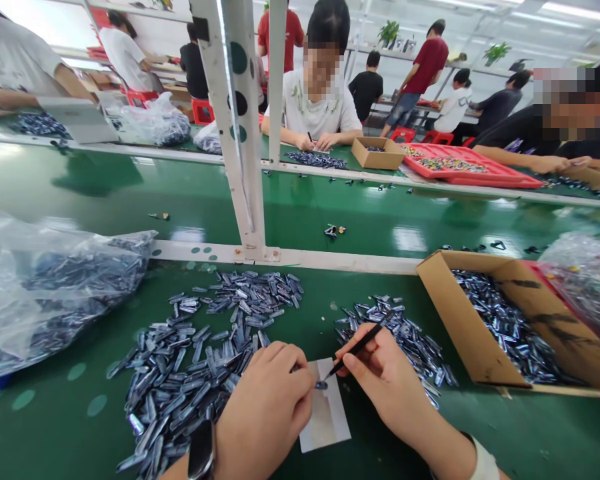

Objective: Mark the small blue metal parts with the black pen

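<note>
My left hand (270,403) is closed, its thumb and forefinger pinching the end of a small dark, shiny clip-like piece (321,385). This piece sits over a white paper sheet (325,427) on the green table. In my right hand (380,373) are slim black tweezers (364,343), slanting down with their tip at the small piece. Beside and beyond my left hand spreads a large pile of loose dark, elongated pieces (180,380). Another pile (410,333) lies just past my right hand. My left palm is hidden.
A cardboard box (467,333) of similar pieces stands at right, a clear plastic bag (65,287) of them at left. A white metal post (240,133) rises ahead from a rail. Beyond runs a green belt (300,207) with a few pieces; several people work across it.
</note>
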Demonstrator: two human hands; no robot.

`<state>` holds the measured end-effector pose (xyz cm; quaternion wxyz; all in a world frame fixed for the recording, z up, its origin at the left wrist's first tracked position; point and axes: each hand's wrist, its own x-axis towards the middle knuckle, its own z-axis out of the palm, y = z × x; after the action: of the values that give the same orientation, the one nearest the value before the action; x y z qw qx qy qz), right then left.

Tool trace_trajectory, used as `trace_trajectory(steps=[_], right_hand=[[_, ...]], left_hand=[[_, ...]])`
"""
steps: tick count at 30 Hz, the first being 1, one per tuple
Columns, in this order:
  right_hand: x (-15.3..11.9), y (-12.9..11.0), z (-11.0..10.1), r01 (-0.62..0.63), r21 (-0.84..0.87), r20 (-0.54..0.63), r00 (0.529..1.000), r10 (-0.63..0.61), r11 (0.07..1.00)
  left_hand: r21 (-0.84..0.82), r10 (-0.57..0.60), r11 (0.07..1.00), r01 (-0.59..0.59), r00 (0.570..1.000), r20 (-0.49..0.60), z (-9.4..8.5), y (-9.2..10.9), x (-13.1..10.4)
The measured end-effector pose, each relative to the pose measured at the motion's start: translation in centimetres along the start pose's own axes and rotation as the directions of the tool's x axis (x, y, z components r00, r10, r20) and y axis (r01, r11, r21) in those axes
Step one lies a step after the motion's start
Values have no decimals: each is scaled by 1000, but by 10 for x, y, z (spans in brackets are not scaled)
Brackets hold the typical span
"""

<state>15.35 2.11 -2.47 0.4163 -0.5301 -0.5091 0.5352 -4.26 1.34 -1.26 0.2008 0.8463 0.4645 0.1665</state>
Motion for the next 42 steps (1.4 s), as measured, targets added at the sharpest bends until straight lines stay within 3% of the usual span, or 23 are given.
trace_trajectory(steps=[4,11,19,30,42], right_hand=[[2,0,-1,11,46,-66,998,-8,999],[3,5,-1,0,26,-60,998,1,1000],[4,4,2,19,47,-73,997,-16,999],[3,1,3,24,64,-102,995,-17,998],[-5,-1,-3,25,-28,18,1000,-25,999]], left_hand=[[-9,9,1000,-10,1000,-11,-1,1,0],[-16,2,1000,-2,1000,20,-2,1,3],[83,19,996,-26,996,81,-6,4,3],[97,8,995,-15,997,75,-6,6,3],[0,-37,999,37,998,51,-3,6,3]])
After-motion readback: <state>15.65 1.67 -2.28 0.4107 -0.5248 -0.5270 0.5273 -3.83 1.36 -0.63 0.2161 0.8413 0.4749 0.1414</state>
